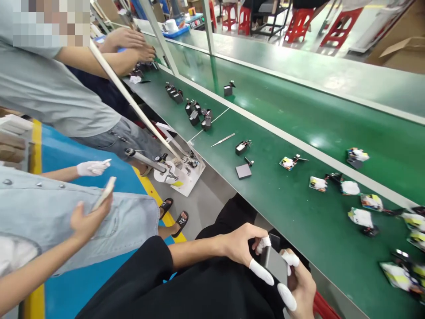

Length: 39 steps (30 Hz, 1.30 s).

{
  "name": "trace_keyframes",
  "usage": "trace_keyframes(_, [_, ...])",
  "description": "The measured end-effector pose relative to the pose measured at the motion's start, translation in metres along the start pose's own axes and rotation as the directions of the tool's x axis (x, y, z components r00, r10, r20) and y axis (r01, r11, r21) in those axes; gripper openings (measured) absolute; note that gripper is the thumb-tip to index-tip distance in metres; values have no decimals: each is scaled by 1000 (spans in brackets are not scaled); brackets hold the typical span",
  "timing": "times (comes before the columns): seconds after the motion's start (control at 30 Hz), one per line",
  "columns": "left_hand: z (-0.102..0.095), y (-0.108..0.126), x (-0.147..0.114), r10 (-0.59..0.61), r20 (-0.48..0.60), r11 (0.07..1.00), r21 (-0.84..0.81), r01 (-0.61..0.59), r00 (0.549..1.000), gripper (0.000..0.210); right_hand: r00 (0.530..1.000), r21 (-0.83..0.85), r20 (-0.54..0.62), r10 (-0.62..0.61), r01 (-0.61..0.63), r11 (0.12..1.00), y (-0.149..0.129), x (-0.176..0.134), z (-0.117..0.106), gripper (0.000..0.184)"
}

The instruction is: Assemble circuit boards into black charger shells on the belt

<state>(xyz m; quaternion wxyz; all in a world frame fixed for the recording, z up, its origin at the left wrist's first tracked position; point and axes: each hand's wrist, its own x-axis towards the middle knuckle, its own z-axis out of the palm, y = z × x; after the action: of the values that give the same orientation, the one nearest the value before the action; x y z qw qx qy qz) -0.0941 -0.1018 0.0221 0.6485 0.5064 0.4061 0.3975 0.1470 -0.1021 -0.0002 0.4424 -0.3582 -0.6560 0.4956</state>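
Held over my lap, close to the bench edge, is a dark grey rectangular plastic case. My left hand grips it from the left, thumb along the near side and fingers curled around the far side. From the right, my right hand closes on the same case. White finger cots cover several fingertips on both hands. What is inside the case cannot be seen. Nearby on the bench lie a dark flat case with a short plug piece and an open case with white filling and wires.
The green bench carries tweezers, several circuit boards with white-covered parts at right, and grouped dark cases farther off. Behind a white rail runs a green belt. At left, one person holds a phone; another reaches over the bench.
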Motion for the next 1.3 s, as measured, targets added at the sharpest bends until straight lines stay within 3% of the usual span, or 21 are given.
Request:
trace_keyframes(0.2, [11,-7,0,-27,-35,998,-50,25,999,81,995,-17,-103,14,-16,1000,0,-8,9,62])
trace_keyframes(0.33, [11,-3,3,-16,-9,997,-70,15,1000,82,994,32,-101,48,-45,998,2,-12,5,60])
trace_keyframes(0.47, [6,9,9,12,-34,998,-58,-14,999,75,986,53,-34,162,-161,986,-2,10,-4,47])
trace_keyframes(0.53, [5,16,14,68,-111,998,-12,-69,992,73,974,127,-72,214,-204,971,-7,32,-4,45])
trace_keyframes(0.63, [7,27,24,217,-295,976,96,-197,931,74,938,296,-240,250,-175,939,-15,70,4,52])
trace_keyframes(0.7, [8,35,33,322,-390,946,167,-278,862,64,919,314,-280,278,-185,931,-20,93,10,50])
trace_keyframes(0.8, [8,48,47,442,-436,897,238,-373,784,50,904,334,-298,306,-201,921,-24,115,17,51])
trace_keyframes(0.93, [6,58,59,528,-411,849,277,-450,743,49,917,356,-301,263,-149,923,-33,124,18,50])
trace_keyframes(1.17, [13,62,64,531,-398,847,245,-472,748,41,929,337,-320,186,-72,939,-40,123,12,46])
trace_keyframes(1.23, [14,61,64,529,-412,848,250,-467,742,38,924,259,-356,139,-45,965,-37,121,13,45])
trace_keyframes(1.3, [14,59,61,516,-411,856,230,-462,751,37,902,31,-431,5,10,999,-33,117,12,43])
